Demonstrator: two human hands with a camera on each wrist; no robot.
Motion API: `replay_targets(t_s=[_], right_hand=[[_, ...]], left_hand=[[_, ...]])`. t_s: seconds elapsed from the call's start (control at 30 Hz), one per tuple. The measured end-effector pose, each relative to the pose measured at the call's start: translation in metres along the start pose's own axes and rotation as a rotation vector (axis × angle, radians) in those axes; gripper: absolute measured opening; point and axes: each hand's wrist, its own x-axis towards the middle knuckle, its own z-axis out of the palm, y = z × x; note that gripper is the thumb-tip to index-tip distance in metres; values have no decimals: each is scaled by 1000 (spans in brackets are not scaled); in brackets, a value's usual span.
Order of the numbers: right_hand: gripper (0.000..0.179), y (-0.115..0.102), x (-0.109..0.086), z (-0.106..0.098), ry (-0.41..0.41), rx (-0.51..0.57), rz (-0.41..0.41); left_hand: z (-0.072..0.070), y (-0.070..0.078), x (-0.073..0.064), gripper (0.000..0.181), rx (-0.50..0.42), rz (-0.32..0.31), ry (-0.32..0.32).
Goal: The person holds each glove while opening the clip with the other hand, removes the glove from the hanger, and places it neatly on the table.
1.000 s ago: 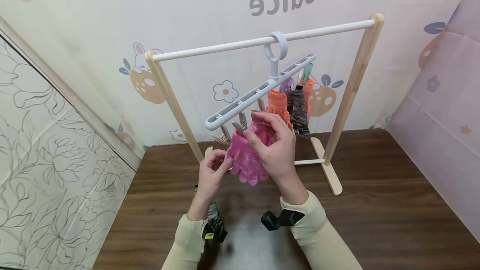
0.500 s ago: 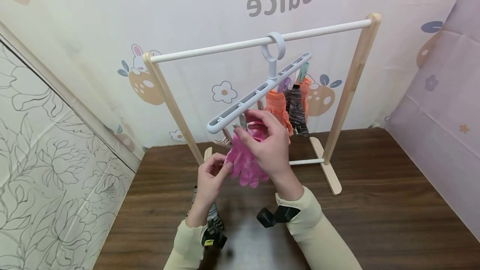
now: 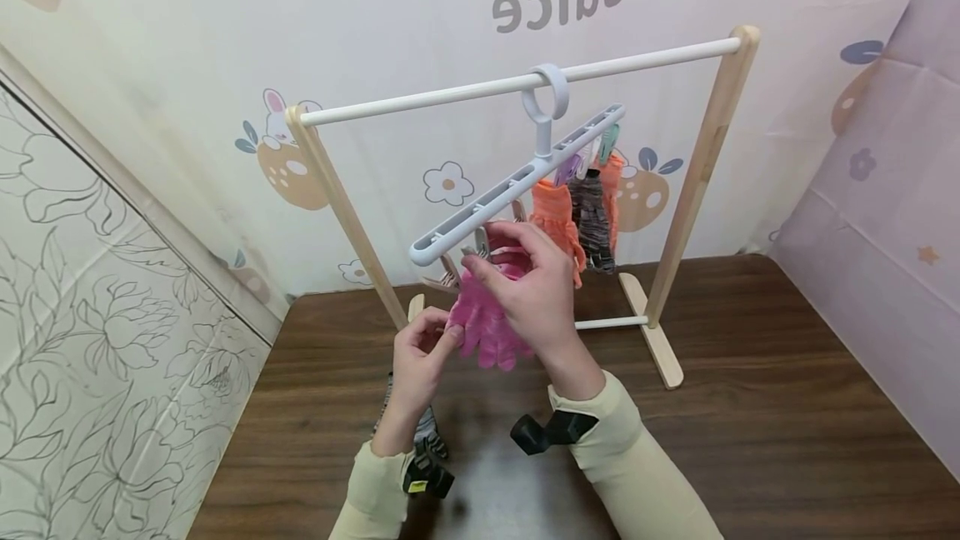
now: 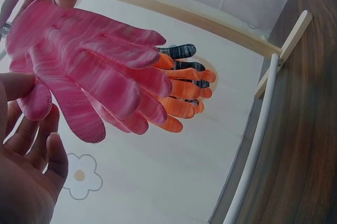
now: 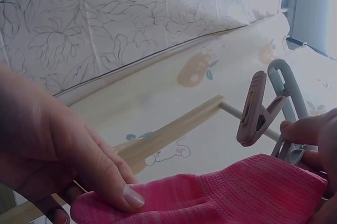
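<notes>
My left hand (image 3: 420, 357) pinches a finger end of the pink knit gloves (image 3: 487, 327) between thumb and fingers. In the left wrist view, the gloves' many pink fingers overlap like a pair laid together. At the cuff, my right hand (image 3: 536, 290) grips a grey clothespin (image 5: 287, 151), thumb on one lever and index finger behind. The clothespin hangs under the near end of a pale blue hanger (image 3: 517, 182). Right beside it, a brownish-pink clothespin (image 5: 253, 110) hangs with nothing in it. My right fingers partly hide the cuff.
The hanger hooks over the white rod (image 3: 442, 96) of a wooden rack (image 3: 705, 173). Orange gloves (image 3: 553, 215) and a dark striped glove (image 3: 592, 223) hang from its far end. Another dark striped glove (image 3: 429, 432) lies on the wooden table (image 3: 750, 440), partly behind my left wrist.
My right hand has shifted slightly left and closed in around the grey clothespin at the cuff. The left hand keeps its pinch on the pink gloves, almost still.
</notes>
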Motion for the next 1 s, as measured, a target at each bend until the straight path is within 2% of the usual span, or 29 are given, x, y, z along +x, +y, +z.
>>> replay_targets(t_s=[0.37,0.73,1.0], right_hand=[[36,1,0,0,15,13,-30],[36,4,1,-2,9,0,-40],[34,4,1,-3,8,-3,-40]], left_hand=[[1,-1,-1,6,-33,23,19],[3,0,-2,9,-24,-4,60],[4,-1,-4,9,-54,4,68]])
